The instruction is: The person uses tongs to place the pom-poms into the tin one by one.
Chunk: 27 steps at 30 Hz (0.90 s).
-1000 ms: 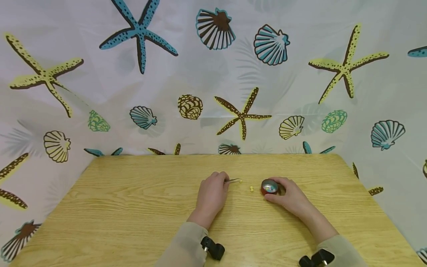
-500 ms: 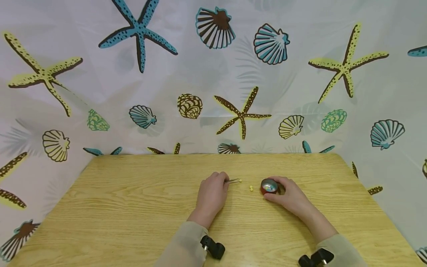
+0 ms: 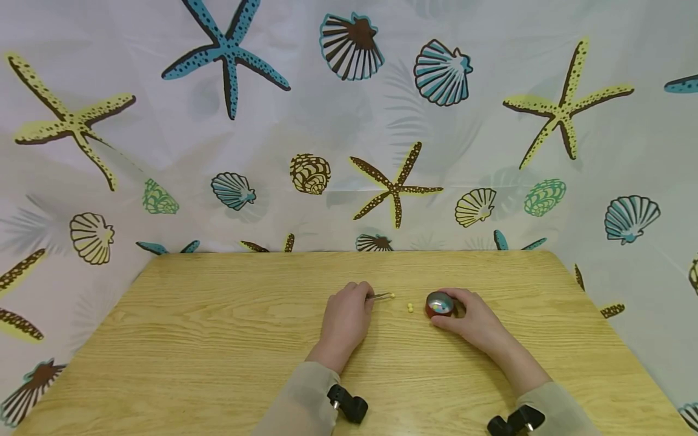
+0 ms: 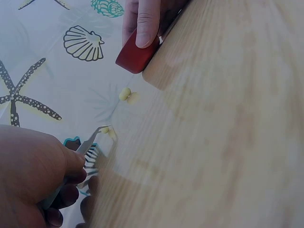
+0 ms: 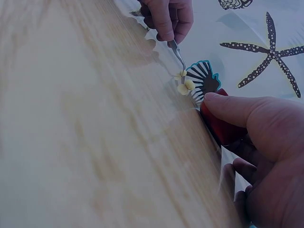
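Note:
My left hand [image 3: 347,315] pinches a pair of tweezers [image 4: 87,144] with a bent tip. Those tips are at a small pale yellow piece [image 3: 392,295], rounded like a bead or bean, on the table; I cannot tell whether they grip it. Two similar yellow pieces [image 3: 411,307] lie side by side between the tweezers and a small round red tin [image 5: 221,122]. Thumb and fingers of my right hand [image 3: 477,320] hold this tin from its right side. It is open at the top and tilted a little, with small coloured bits inside its silvery interior [image 3: 440,303].
The wooden table [image 3: 218,315] spreads widely around both hands. A cloth [image 3: 327,121] printed with starfish and shells hangs behind it and along the sides. Each sleeve carries a black wrist camera, as on the left wrist camera [image 3: 349,405].

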Each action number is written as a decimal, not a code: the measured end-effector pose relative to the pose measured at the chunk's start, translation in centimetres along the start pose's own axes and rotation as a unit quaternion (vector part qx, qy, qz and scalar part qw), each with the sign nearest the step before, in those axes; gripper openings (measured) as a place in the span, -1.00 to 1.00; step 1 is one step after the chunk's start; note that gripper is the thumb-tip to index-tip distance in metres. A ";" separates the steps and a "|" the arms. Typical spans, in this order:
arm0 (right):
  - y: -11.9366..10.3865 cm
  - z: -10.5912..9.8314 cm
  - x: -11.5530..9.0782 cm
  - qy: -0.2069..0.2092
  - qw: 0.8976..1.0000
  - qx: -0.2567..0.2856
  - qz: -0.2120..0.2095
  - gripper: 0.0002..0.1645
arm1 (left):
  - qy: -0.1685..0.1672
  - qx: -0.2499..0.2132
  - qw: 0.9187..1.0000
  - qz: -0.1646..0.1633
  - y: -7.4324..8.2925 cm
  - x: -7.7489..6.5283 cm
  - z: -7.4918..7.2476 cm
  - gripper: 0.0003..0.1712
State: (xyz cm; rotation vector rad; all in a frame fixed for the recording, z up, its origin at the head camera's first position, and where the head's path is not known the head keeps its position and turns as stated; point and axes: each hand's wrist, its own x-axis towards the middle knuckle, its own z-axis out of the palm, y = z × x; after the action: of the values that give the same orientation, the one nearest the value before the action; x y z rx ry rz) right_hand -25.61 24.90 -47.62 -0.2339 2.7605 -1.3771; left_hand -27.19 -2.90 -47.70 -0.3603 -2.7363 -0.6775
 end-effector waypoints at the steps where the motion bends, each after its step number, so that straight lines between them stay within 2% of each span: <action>1: 0.0 0.0 0.0 0.000 1.000 -0.001 0.001 -0.21 | 0.000 0.000 1.000 -0.001 0.0 0.0 0.0 -0.96; 16: 0.0 0.0 0.1 0.002 1.000 -0.006 -0.005 -0.19 | 0.015 0.000 1.000 0.008 0.1 0.2 -0.2 -0.95; 27: 0.1 0.0 0.1 0.003 1.000 -0.006 -0.006 -0.17 | 0.033 -0.016 0.999 0.023 1.7 0.2 -1.3 -0.95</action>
State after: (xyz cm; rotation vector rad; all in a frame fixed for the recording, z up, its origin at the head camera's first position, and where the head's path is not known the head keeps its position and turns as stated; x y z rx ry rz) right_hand -25.74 25.00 -47.71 -0.2463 2.7771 -1.3668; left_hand -26.55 -2.02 -45.86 -0.4006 -2.6497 -0.7102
